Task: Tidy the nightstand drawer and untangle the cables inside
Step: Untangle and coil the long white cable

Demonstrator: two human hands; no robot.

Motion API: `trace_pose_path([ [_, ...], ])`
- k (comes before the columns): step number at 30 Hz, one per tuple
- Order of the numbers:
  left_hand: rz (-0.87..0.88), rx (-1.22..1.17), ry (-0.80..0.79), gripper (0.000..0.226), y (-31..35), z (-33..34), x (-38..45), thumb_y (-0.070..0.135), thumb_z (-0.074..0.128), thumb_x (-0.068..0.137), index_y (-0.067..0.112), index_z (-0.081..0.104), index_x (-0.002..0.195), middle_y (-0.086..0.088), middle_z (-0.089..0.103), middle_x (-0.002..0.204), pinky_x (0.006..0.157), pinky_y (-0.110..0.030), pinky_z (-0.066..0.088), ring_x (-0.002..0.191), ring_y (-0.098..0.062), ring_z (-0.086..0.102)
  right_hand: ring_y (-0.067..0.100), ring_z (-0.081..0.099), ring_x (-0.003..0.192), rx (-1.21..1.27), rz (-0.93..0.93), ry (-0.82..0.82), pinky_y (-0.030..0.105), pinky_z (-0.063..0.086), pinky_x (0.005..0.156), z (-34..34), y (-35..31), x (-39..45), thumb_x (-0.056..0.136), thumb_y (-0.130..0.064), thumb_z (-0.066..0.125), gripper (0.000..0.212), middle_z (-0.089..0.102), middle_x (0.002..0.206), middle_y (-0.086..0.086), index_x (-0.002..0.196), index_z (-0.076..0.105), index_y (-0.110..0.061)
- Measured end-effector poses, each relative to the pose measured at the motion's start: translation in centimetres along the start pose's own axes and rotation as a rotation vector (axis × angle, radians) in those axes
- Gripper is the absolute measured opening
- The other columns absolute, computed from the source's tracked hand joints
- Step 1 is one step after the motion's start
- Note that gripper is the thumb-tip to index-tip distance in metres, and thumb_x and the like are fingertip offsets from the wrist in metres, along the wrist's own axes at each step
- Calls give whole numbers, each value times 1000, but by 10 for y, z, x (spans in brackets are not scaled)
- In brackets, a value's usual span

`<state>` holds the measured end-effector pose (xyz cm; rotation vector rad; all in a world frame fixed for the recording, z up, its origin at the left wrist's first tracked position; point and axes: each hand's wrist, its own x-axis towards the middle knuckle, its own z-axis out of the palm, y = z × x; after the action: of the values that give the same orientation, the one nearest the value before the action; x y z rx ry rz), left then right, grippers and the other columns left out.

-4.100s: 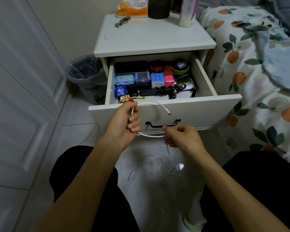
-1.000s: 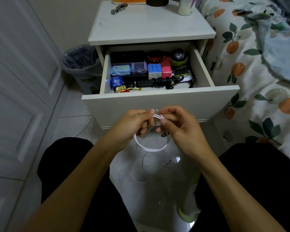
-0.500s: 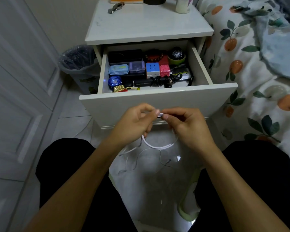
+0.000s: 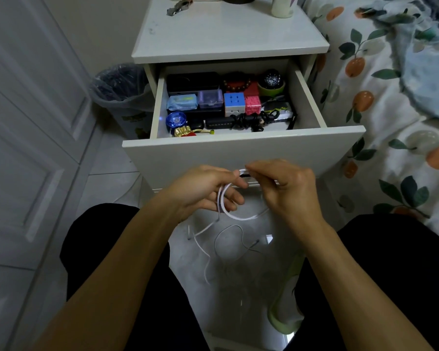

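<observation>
A white cable (image 4: 235, 216) hangs as a small coil between my hands, just in front of the open nightstand drawer (image 4: 243, 150). My left hand (image 4: 203, 191) grips the coil, its fingers curled through the loops. My right hand (image 4: 287, 188) pinches the cable's top end against the left fingertips. Inside the drawer lie a bunched black cable (image 4: 251, 120), a blue cube puzzle (image 4: 234, 102), a pink cube (image 4: 252, 105), a blue round toy (image 4: 176, 120) and small boxes. Thin white earphone wires (image 4: 213, 247) lie loose on the floor below my hands.
The nightstand top (image 4: 226, 34) carries keys (image 4: 179, 7) and a white bottle (image 4: 281, 6). A lined waste bin (image 4: 119, 89) stands left of the nightstand. A bed with fruit-print bedding (image 4: 390, 97) is on the right, a panelled door (image 4: 31, 135) on the left. My knees flank the floor.
Over four seconds the stretched white cable has been wound into a small coil. In the last half second my right hand brought the end over the top of the loops.
</observation>
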<state>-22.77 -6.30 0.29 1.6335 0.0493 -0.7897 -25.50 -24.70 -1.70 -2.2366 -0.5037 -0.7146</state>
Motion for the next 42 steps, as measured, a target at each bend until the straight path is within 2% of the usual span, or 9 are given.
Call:
trace_pose_path([
  [4, 419, 527, 290, 21, -8, 6, 2, 23, 55, 100, 17, 73, 90, 1, 74, 77, 72, -41, 59, 66, -16, 70, 24, 72, 78, -36, -24, 40, 28, 54, 75, 5, 5, -1, 80, 5, 72, 16, 76, 90, 9, 94, 77, -2],
  [7, 501, 917, 317, 23, -9, 4, 6, 23, 54, 99, 9, 72, 93, -6, 73, 83, 77, -42, 52, 79, -23, 67, 23, 71, 77, -50, -56, 44, 24, 54, 74, 8, 5, -3, 81, 3, 71, 16, 76, 91, 9, 95, 77, -2],
  [15, 92, 49, -44, 39, 8, -6, -1, 40, 45, 100, 12, 70, 87, -13, 76, 85, 75, -29, 53, 77, -21, 72, 26, 71, 77, -60, -114, 114, 33, 55, 72, 7, 7, -2, 80, 13, 70, 19, 75, 93, 10, 93, 76, 1],
  [22, 307, 596, 195, 21, -1, -13, -6, 35, 57, 97, 23, 74, 95, 9, 75, 78, 70, -24, 52, 68, -2, 67, 29, 70, 78, -118, -228, 54, 37, 55, 72, 13, 10, -6, 79, 16, 64, 24, 74, 95, 14, 96, 75, 4],
  [29, 436, 1160, 321, 17, -8, -8, -2, 32, 55, 97, 22, 69, 102, -2, 70, 83, 75, -37, 50, 79, -23, 63, 28, 70, 80, -134, -219, 26, 33, 56, 73, 18, 12, -9, 78, 14, 71, 23, 74, 97, 14, 97, 75, 3],
  [31, 470, 1038, 293, 16, -8, -5, 1, 26, 52, 99, 19, 65, 97, 5, 71, 79, 77, -32, 48, 78, -14, 64, 26, 71, 79, -74, -152, 69, 30, 56, 74, 17, 11, -7, 81, 10, 71, 18, 75, 96, 12, 96, 76, 2],
  [33, 377, 616, 167, 16, -5, 0, 2, 19, 49, 99, 14, 62, 91, 11, 72, 70, 71, -24, 49, 69, -2, 63, 23, 71, 80, 1, -71, 128, 28, 56, 76, 14, 10, -4, 83, 7, 71, 16, 75, 95, 9, 96, 77, 0],
  [36, 163, 20, -12, 25, 2, 2, 0, 31, 48, 96, 11, 63, 91, -11, 73, 73, 69, -30, 55, 70, -20, 70, 22, 72, 80, 12, -62, 170, 30, 56, 76, 9, 9, -3, 82, 7, 72, 17, 75, 95, 9, 97, 76, 1],
  [42, 174, 151, -110, 34, 2, -10, -5, 29, 43, 104, 4, 65, 97, -17, 75, 85, 69, -28, 56, 63, -24, 68, 28, 71, 82, -100, -204, 87, 34, 57, 76, 9, 10, -8, 76, 18, 69, 26, 74, 98, 16, 98, 75, 4],
])
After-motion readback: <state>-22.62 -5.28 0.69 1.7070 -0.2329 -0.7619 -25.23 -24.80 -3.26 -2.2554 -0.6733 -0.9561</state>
